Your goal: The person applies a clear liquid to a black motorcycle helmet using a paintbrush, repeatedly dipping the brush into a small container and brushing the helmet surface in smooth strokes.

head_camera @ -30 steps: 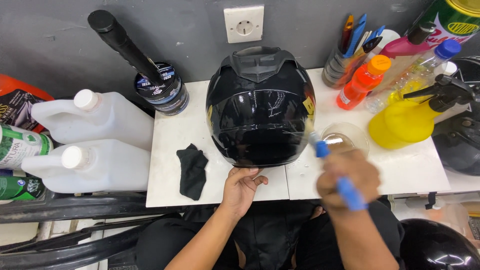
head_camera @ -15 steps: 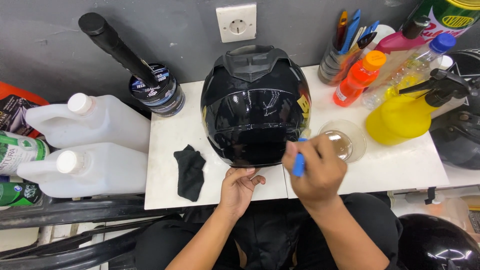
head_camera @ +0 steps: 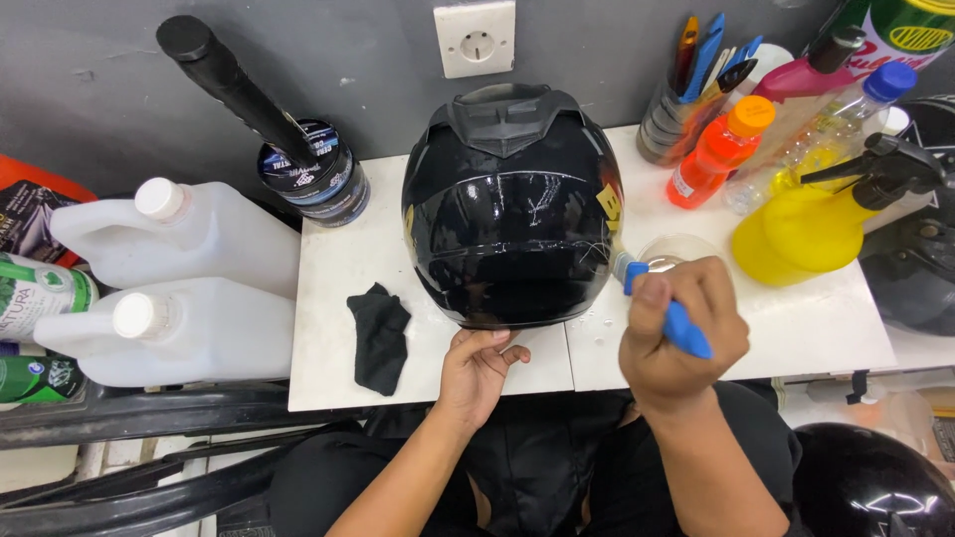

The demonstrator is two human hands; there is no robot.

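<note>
Half of brush [head_camera: 668, 310] inside right hand [head_camera: 681, 333]

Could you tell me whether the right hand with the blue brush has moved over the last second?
Yes. The right hand has brought the blue brush leftward to the black helmet, and its tip now meets the shell beside the small clear bowl.

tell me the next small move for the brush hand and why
Probably stroke the brush across the helmet shell: the right hand holds its tip at the helmet's right edge, wet streaks already mark the shell, and the left hand steadies the helmet's near rim.
</note>
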